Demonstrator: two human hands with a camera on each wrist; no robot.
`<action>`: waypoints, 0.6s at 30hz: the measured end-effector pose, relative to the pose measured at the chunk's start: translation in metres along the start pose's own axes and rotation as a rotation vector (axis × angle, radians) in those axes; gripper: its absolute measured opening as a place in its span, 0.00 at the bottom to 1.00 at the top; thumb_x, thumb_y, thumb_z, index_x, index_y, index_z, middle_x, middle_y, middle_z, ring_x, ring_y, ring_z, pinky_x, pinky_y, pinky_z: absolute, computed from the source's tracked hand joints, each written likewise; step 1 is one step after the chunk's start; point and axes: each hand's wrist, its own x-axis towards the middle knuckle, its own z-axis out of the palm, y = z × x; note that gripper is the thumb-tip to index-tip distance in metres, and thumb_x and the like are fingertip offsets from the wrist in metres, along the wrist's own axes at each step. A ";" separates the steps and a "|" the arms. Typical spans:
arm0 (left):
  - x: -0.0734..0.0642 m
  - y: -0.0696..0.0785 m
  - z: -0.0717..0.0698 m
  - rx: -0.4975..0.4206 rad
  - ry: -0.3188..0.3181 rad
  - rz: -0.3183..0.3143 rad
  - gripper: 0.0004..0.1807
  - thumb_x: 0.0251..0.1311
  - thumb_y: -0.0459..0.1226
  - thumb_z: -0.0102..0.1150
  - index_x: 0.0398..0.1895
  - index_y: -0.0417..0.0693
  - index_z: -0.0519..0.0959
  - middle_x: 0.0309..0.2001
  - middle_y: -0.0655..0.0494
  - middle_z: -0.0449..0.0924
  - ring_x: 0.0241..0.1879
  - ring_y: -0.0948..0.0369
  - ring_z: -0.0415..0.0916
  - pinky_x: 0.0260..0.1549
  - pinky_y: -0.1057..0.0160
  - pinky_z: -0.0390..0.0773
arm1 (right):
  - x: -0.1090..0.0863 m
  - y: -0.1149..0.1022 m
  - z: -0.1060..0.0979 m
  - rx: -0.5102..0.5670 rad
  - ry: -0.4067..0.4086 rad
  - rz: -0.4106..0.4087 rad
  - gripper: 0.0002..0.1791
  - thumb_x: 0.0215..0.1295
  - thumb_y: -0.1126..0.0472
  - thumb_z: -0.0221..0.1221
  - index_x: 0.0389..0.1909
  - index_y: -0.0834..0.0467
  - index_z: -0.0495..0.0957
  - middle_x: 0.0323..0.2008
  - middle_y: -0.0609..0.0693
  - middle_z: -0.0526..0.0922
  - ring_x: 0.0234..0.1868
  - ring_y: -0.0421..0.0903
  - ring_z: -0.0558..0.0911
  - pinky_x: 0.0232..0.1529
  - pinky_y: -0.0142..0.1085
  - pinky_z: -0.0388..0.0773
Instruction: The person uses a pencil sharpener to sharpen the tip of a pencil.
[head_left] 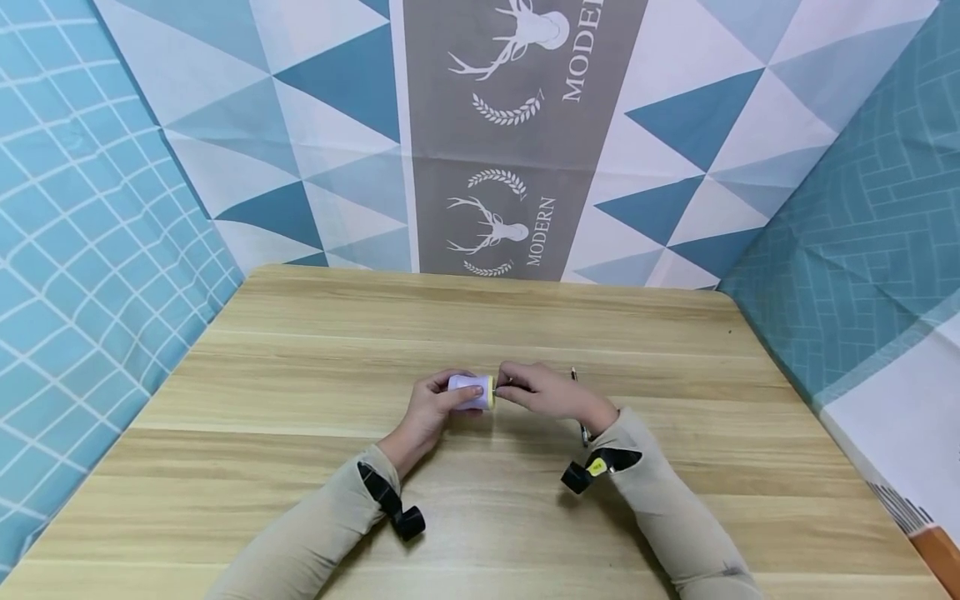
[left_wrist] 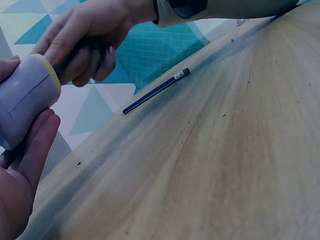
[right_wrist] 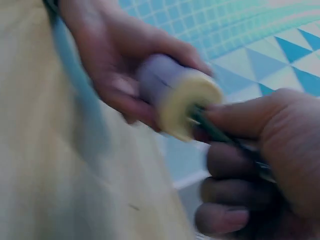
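Observation:
My left hand [head_left: 426,410] grips a lavender pencil sharpener [head_left: 467,382] with a yellow end, thumb across its side, a little above the table. The sharpener's yellow face points toward my right hand [head_left: 551,392]. Between its thumb and forefinger, that hand pinches a dark green pencil [right_wrist: 215,131], whose tip sits in the hole of the yellow face. The pencil's other end runs back under the palm, blurred in the right wrist view. On the table beyond lies a second dark pencil [left_wrist: 157,91] with a black end and silver band, partly behind the right wrist in the head view.
The wood-grain table [head_left: 337,333] spreads around both hands. A patterned cloth wall [head_left: 495,142] rises at its far edge, with tiled-print cloths on both sides. Black cameras [head_left: 409,523] are strapped to both wrists.

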 end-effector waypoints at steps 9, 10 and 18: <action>0.001 0.000 0.002 0.004 0.004 -0.009 0.10 0.48 0.22 0.65 0.36 0.37 0.84 0.35 0.50 0.81 0.32 0.58 0.80 0.29 0.59 0.89 | 0.001 0.001 0.012 0.072 0.084 0.024 0.04 0.74 0.62 0.51 0.39 0.58 0.72 0.19 0.48 0.72 0.17 0.37 0.67 0.17 0.29 0.67; 0.001 0.000 0.002 0.005 0.008 -0.007 0.10 0.48 0.22 0.65 0.36 0.37 0.84 0.35 0.50 0.81 0.32 0.58 0.80 0.29 0.59 0.89 | 0.001 0.001 0.012 0.041 0.092 0.008 0.03 0.72 0.62 0.53 0.40 0.58 0.72 0.21 0.48 0.74 0.19 0.37 0.68 0.19 0.29 0.69; -0.001 0.004 0.000 -0.008 0.019 -0.013 0.10 0.49 0.23 0.65 0.36 0.39 0.84 0.37 0.50 0.82 0.33 0.56 0.80 0.31 0.57 0.89 | -0.002 -0.005 0.005 -0.365 0.212 -0.200 0.07 0.63 0.61 0.65 0.37 0.55 0.76 0.25 0.41 0.75 0.24 0.37 0.71 0.22 0.29 0.72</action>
